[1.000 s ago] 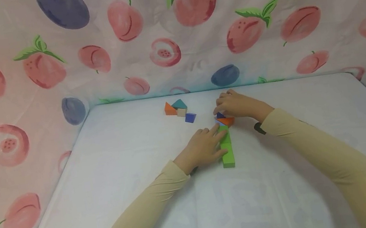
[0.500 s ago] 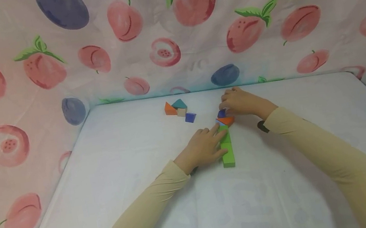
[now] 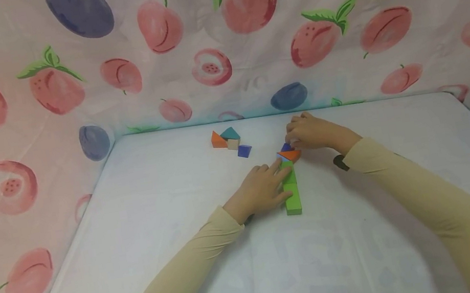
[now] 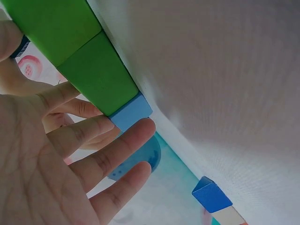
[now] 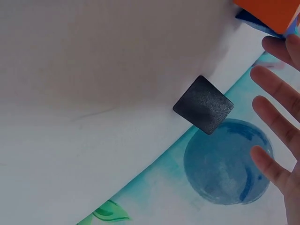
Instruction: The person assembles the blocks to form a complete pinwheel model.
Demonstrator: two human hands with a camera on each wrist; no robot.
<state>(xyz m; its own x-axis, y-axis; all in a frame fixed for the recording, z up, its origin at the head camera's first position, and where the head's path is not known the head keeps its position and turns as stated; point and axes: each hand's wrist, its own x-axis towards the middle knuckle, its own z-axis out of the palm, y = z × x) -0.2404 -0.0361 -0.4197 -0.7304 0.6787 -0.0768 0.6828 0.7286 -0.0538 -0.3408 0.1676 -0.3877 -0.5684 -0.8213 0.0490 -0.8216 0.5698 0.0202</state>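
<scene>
- Dark blue triangular block [image 3: 285, 147], smooth, wood-like: far end of the row on the white cloth-covered table [image 3: 175, 182], partly hidden by fingers.
- Right hand [image 3: 311, 132] is at that block, fingertips right next to it. Other fingers extended and spread in the wrist view; can't tell from here whether the tips pinch it.
- Orange triangular block [image 3: 291, 155]: just nearer the person than the dark blue one, beside the light blue block [image 4: 132, 111].
- Two bright green rectangular blocks [image 3: 293, 205]: end to end, the far one butting against the light blue.
- Left hand [image 3: 262, 189]: fingers spread, mostly straight, lying against the greens, gripping nothing.
- Separate cluster, off to the person's left: orange wedge [image 3: 218, 140], teal triangular block [image 3: 230, 134], pale beige cube [image 3: 233, 144], blue wedge [image 3: 244, 151].
- Fruit-print backdrop [image 3: 176, 73] behind.
</scene>
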